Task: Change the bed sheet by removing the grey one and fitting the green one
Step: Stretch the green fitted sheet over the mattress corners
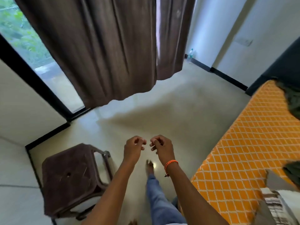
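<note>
The bare orange mattress (253,143) with a white diamond pattern lies at the right. Dark green cloth (292,101), likely the green sheet, is bunched at its far right edge, and more dark green cloth (292,172) shows lower down. A grey and striped fabric (274,207) sits at the bottom right corner. My left hand (134,147) and my right hand (160,147) hover side by side over the floor, left of the mattress. Their fingers are loosely curled and hold nothing. An orange thread band circles my right wrist.
A brown plastic stool (71,181) stands at the lower left near the wall. Brown curtains (100,51) hang ahead beside a glass door (32,51). A plastic bottle (190,55) stands on the floor by the far wall. My leg in jeans (159,198) steps over the pale floor.
</note>
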The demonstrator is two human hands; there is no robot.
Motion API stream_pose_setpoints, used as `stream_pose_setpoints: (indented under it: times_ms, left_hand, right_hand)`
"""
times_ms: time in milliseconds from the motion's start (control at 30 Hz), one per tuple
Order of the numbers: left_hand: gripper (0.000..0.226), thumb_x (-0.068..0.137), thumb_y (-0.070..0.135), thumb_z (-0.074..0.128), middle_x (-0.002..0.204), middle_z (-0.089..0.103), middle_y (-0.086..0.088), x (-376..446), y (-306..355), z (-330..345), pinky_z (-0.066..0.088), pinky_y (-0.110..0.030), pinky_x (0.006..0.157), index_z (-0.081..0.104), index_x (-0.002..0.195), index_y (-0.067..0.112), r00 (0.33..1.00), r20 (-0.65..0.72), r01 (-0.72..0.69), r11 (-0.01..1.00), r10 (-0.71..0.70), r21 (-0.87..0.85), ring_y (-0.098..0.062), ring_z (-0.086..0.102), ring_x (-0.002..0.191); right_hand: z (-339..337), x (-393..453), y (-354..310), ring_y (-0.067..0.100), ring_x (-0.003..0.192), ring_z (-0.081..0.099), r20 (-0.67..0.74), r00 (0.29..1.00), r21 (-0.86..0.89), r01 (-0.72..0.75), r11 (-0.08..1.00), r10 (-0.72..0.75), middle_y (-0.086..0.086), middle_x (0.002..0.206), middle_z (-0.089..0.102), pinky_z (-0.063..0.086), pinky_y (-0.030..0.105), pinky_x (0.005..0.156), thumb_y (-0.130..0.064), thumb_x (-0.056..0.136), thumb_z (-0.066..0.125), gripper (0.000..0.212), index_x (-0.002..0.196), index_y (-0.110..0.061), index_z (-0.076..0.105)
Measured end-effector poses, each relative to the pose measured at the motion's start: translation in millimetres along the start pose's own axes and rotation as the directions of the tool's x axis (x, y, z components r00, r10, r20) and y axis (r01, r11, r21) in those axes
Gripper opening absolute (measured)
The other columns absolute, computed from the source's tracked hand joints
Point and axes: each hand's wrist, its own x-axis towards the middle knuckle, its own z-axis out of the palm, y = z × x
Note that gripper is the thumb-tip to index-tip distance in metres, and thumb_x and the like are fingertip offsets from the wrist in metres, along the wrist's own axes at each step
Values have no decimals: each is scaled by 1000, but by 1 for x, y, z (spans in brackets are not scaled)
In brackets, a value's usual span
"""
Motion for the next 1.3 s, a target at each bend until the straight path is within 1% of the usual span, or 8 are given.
stream_pose_setpoints:
  times_ms: [200, 333, 500, 733, 867, 1067, 1200, 1300]
  left_hand:
    - [24, 104, 25, 56, 87, 77, 8, 110, 77, 63, 59, -40, 76, 72, 86, 22, 995, 63, -86, 993, 81, 82, -13, 73, 76]
    - [23, 103, 25, 57, 87, 76, 7, 177, 121, 120, 57, -36, 72, 72, 86, 22, 989, 122, -94, 987, 78, 128, -12, 72, 76]
    - [25, 105, 21, 57, 82, 76, 3, 265, 212, 229, 58, -37, 71, 71, 85, 20, 970, 217, -143, 978, 107, 154, -14, 73, 77]
    - [19, 105, 24, 59, 87, 78, 4, 331, 308, 399, 63, -46, 78, 73, 93, 19, 897, 426, -195, 969, 115, 151, -11, 76, 74]
    - [20, 105, 21, 58, 87, 78, 4, 371, 355, 502, 61, -44, 78, 73, 92, 18, 833, 538, -245, 958, 130, 148, -11, 75, 73]
    - [21, 101, 17, 59, 85, 78, 6, 451, 406, 645, 59, -39, 75, 75, 88, 18, 755, 650, -267, 947, 88, 181, -13, 75, 73]
    - [24, 100, 17, 58, 83, 76, 8, 508, 450, 736, 56, -35, 70, 73, 81, 22, 715, 697, -317, 912, 52, 258, -10, 74, 72]
    - [27, 98, 16, 57, 82, 76, 10, 541, 490, 808, 54, -33, 68, 72, 76, 23, 670, 742, -353, 886, 15, 300, -12, 74, 71]
  right_hand:
    - [-35, 124, -18, 12, 68, 70, -153, 988, 37, 30, 999, -24, 1, 74, 74, 50, 17, 60, -11, 96, 62, 17, 82, -13, 72]
    - [-77, 203, -19, 13, 69, 69, -188, 982, 39, 0, 999, 7, -1, 74, 74, 58, 31, 68, -14, 95, 63, 18, 81, -18, 73]
    - [-173, 320, -58, 16, 67, 70, -248, 969, 47, 0, 999, 12, 0, 74, 74, 59, 36, 70, -13, 95, 60, 16, 84, -14, 72]
    - [-322, 419, -73, 9, 75, 70, -521, 851, 137, -2, 991, 74, -4, 76, 73, 56, 24, 68, -10, 95, 62, 16, 83, -15, 72]
    - [-414, 482, -63, 14, 71, 70, -648, 751, 172, -18, 985, 127, -2, 73, 73, 58, 32, 69, -9, 94, 63, 16, 80, -15, 70]
    - [-534, 588, -39, 18, 68, 70, -743, 640, 213, -52, 976, 197, 2, 73, 74, 59, 32, 64, -10, 96, 62, 17, 82, -15, 70]
    - [-611, 652, -35, 13, 64, 68, -749, 587, 285, -134, 949, 308, 2, 74, 74, 49, 22, 58, -12, 98, 61, 16, 87, -14, 73]
    - [-677, 696, -34, 16, 65, 69, -780, 531, 293, -158, 943, 331, 0, 73, 74, 51, 25, 59, -12, 99, 62, 17, 87, -13, 73]
